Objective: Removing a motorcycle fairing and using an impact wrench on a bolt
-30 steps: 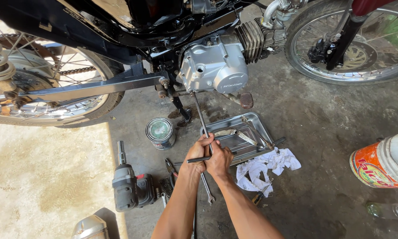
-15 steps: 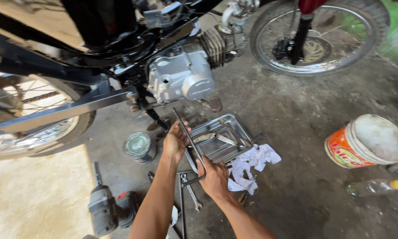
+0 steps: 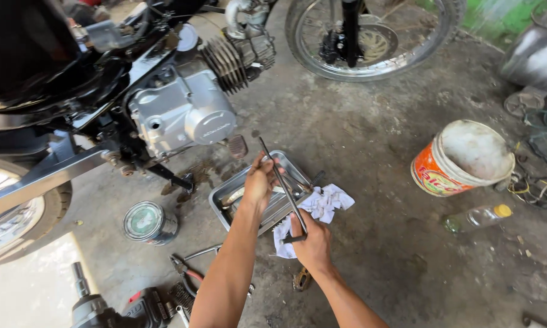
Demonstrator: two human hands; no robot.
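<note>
My left hand (image 3: 260, 180) grips the upper part of a long thin metal rod (image 3: 284, 189), an L-shaped wrench. Lower down, my right hand (image 3: 310, 242) is closed on its bent handle end. The rod slants from upper left to lower right above a shallow metal tray (image 3: 223, 198) on the concrete floor. A crumpled white rag (image 3: 326, 203) lies beside the tray, partly under my right hand. The silver engine (image 3: 182, 115) of a black motorcycle stands just beyond the tray.
A round tin can (image 3: 145, 222) sits left of the tray. Pliers (image 3: 185, 270) and a power tool (image 3: 112, 310) lie at the lower left. An orange bucket (image 3: 459, 160) and a plastic bottle (image 3: 477, 216) are at the right. A front wheel (image 3: 371, 37) stands at the top.
The view has swung left and closer. Both hands keep hold of the rod, and my left hand has moved up along it above the tray.
</note>
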